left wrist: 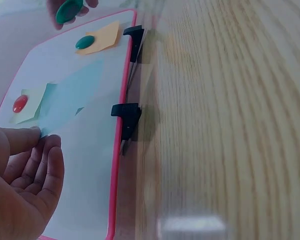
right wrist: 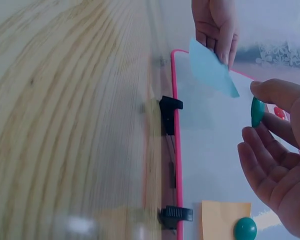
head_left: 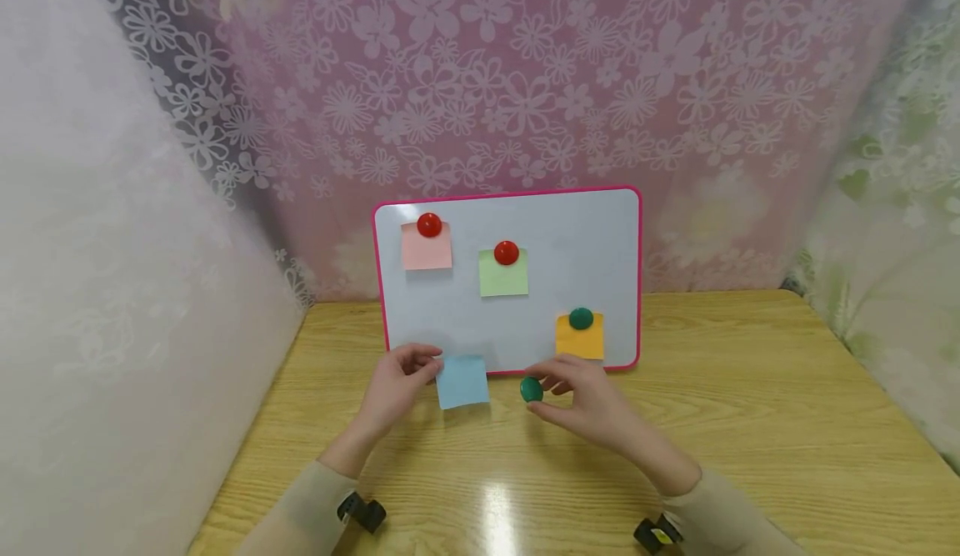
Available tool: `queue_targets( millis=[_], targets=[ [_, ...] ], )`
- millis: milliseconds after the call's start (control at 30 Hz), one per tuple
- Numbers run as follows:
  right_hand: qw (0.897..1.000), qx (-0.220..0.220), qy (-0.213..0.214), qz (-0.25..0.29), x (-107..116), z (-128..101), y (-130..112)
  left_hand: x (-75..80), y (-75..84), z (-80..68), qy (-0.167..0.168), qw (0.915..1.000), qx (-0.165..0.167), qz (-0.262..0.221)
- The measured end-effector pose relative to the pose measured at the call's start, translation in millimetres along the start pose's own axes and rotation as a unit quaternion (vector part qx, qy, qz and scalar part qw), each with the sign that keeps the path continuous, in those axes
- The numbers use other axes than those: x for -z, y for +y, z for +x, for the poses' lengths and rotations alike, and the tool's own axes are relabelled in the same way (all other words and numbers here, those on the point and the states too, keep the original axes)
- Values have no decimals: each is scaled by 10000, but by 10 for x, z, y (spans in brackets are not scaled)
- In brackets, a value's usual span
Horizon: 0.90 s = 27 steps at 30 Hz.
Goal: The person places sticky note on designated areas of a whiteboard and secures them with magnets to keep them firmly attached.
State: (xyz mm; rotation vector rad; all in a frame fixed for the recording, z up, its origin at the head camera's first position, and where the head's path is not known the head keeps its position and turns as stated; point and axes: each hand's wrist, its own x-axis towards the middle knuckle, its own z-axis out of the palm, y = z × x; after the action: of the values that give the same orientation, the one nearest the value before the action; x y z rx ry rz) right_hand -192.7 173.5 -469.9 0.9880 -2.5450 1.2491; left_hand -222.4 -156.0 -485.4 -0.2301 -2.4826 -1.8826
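- Paper first: a pale blue square sticky note (head_left: 462,380) is pinched at its left edge by the left hand (head_left: 396,389), held just off the lower edge of the pink-framed whiteboard (head_left: 570,231).
- Right hand (head_left: 592,402) grips a round green magnet (head_left: 531,388) between thumb and fingers, just right of the note.
- On the board: a pink note (head_left: 427,249) and a green note (head_left: 502,277) under red magnets, an orange note (head_left: 580,339) under a green magnet (head_left: 581,318).
- Board stands on black clips (left wrist: 126,111) on a wooden table (head_left: 750,423).
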Motion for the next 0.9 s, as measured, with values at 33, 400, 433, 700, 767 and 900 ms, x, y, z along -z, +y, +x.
queue_targets(
  millis=[33, 400, 433, 700, 767, 900],
  targets=[
    [10000, -22, -10, 2, -12, 15, -14, -2, -1, 12, 25, 10000, -5, -22],
    [9997, -140, 162, -133, -199, 188, -88, -11, 54, 97, 145, 9993, -155, 321],
    [9996, -181, 172, -127, -219, 210, -82, -16, 62, 105, 157, 9992, -163, 319],
    [9994, -157, 212, -238, -338, 352, -93, -42, 87, 161, 253, 9989, -251, 320],
    [9993, -61, 271, -265, -366, 378, -105, -45, 89, 168, 277, 9988, -233, 343],
    [9980, 135, 469, -410, -412, 451, -128, -49, 106, 197, 399, 9971, -276, 584]
  ],
)
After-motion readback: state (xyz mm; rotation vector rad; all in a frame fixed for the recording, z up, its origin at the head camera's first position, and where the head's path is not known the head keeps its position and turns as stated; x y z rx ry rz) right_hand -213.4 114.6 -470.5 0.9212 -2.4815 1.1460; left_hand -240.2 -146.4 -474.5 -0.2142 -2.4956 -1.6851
